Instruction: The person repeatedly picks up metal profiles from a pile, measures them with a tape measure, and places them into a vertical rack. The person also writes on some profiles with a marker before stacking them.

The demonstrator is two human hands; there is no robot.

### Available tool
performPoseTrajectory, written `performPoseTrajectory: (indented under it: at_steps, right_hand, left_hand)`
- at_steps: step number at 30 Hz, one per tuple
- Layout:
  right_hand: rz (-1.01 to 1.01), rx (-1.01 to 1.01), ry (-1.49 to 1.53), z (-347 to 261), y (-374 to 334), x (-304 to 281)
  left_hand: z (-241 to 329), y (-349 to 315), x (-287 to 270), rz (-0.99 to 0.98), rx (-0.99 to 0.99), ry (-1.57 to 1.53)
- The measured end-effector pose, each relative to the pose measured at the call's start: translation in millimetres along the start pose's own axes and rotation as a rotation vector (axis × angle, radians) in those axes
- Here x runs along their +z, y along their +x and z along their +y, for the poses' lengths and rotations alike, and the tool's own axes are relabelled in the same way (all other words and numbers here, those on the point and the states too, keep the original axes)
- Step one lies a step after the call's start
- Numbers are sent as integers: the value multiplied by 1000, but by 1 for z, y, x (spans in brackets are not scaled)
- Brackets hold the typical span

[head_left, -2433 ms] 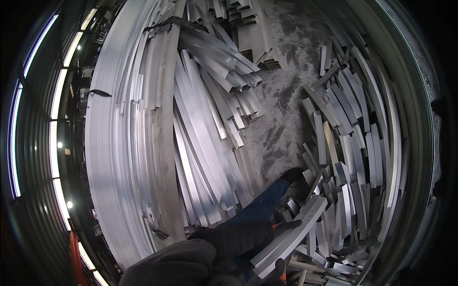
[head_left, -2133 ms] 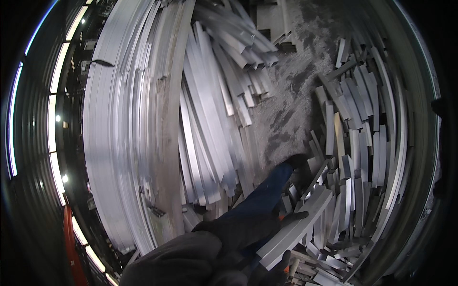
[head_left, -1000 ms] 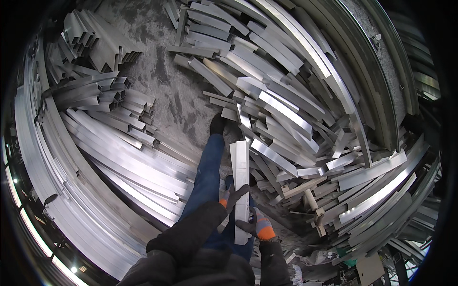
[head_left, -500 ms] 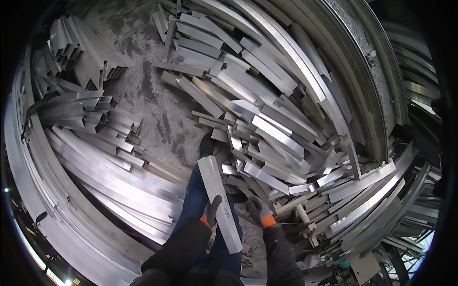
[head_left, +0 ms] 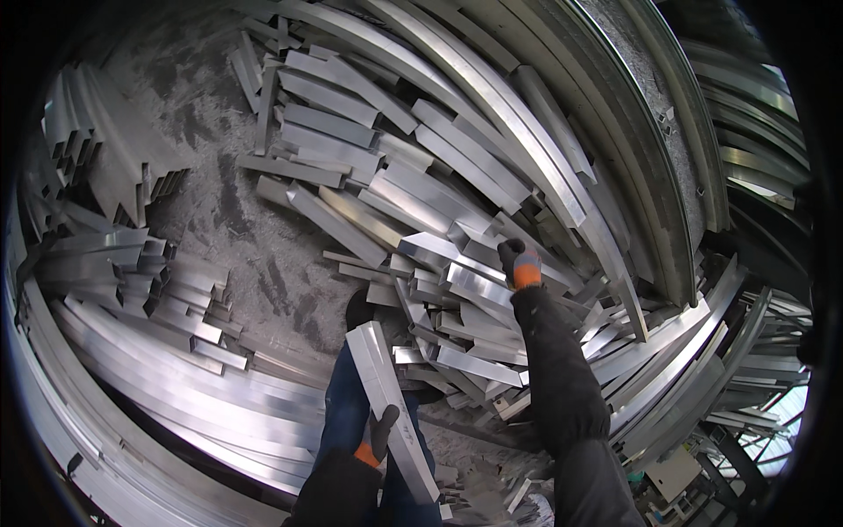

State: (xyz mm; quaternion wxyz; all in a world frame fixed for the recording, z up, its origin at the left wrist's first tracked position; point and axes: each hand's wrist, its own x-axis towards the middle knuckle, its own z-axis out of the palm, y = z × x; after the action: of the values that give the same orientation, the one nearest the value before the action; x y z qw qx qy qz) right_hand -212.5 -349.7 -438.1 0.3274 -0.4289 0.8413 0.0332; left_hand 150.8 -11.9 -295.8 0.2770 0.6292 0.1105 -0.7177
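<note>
Slanting across my legs lies a pale silver metal profile, long and box-shaped, with small dark marks on its side. My left hand, in a dark glove with an orange cuff, is closed on its lower half. My right hand, gloved alike, reaches out over the heap of cut metal profiles. Its fingers are curled down by the end of a silver profile in the heap; what they hold, if anything, is hidden. Bright, shorter offcuts lie below that hand.
Stacks of hollow profiles stand at far left, with long shiny lengths nearer me. Long curved-looking bars run along the right. More long strips lie at lower right. Grey, dusty floor shows between the piles.
My right hand has moved forward and to the right, from beside my knee out over the heap. My left hand keeps hold of the profile. The whole view has shifted somewhat.
</note>
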Motion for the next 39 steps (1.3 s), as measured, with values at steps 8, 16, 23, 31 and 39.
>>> performPoseTrajectory:
  at_steps: [8,16,23,31,39]
  right_hand:
    - [118,150,737,-11,91,-5]
    - [56,-78,29,-37,84,-49]
    - [487,-206,-179,-81,88,-151]
    - [173,54,-473,-96,83,-172]
    - [184,-7,-502,-98,74,-159]
  left_hand:
    - [33,1,12,-2,-137,-118]
    - [49,6,17,-58,-159,-130]
    - [49,9,17,-49,-211,-84]
    - [39,15,15,7,-191,-220]
    - [50,8,18,-45,-245,-68]
